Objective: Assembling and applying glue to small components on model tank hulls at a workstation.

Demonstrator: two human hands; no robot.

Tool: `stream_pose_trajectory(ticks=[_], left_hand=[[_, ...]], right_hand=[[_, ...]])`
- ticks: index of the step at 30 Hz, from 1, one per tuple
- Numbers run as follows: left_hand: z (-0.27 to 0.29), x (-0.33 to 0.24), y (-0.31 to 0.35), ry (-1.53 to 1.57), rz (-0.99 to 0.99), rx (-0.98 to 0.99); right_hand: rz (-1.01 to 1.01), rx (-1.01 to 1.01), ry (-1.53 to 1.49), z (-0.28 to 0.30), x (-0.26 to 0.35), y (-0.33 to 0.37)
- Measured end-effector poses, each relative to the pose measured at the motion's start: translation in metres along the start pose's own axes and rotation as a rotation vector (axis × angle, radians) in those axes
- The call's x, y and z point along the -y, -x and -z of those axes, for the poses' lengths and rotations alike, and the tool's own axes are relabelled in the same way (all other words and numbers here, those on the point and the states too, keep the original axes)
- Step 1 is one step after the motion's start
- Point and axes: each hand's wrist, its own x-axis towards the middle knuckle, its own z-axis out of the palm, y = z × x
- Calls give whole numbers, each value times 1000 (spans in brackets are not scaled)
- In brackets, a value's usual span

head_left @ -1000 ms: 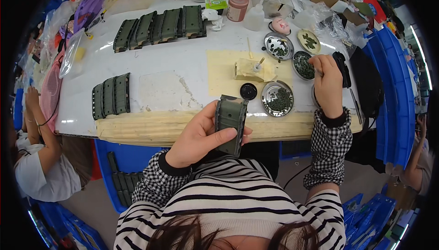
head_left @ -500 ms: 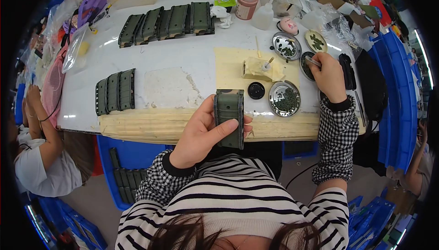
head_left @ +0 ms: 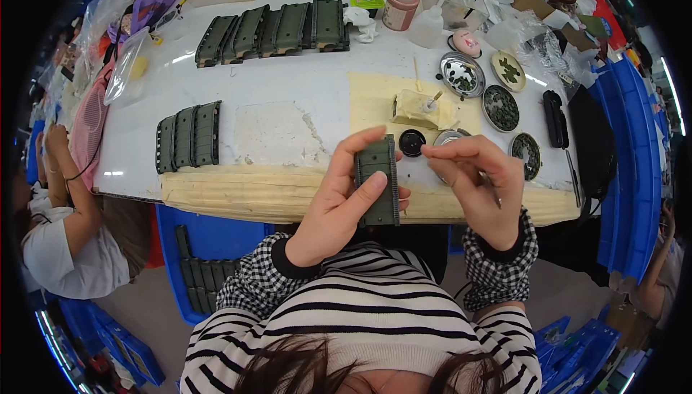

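Observation:
My left hand (head_left: 339, 203) is closed around a dark green ribbed plastic piece (head_left: 377, 181), curved like a panel, its thumb lying across the face. Just to the right, my right hand (head_left: 483, 185) has its thumb and forefinger pinched together. A slim metal tool, apparently tweezers (head_left: 497, 198), shows at its lower fingers; the tip is hidden. Behind that hand a metal dish (head_left: 448, 136) is mostly covered. Beside it lies a small black round lid (head_left: 412, 143). Farther right, dishes (head_left: 500, 108), (head_left: 525, 156) hold small dark green bits.
Similar green pieces stand in rows at the back (head_left: 277, 32) and left (head_left: 189, 136) of the table. A tape-wrapped block (head_left: 425, 111) sits on yellow paper. Beyond are a pink jar (head_left: 401, 9) and plastic bags. A blue bin (head_left: 173, 279) is below, with another person (head_left: 72, 250) at left.
My right hand has come from the dishes at the right to beside the green piece, carrying the metal tool. My left hand has shifted slightly right, still gripping the piece.

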Motion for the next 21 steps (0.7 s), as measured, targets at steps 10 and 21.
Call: stream_pose_trajectory(ticks=[10, 21], left_hand=[[22, 9, -1, -93, -18, 88], [12, 5, 4, -370, -179, 95]], right_hand=[[261, 6, 9, -40, 2, 9], [296, -102, 139, -29, -3, 1]])
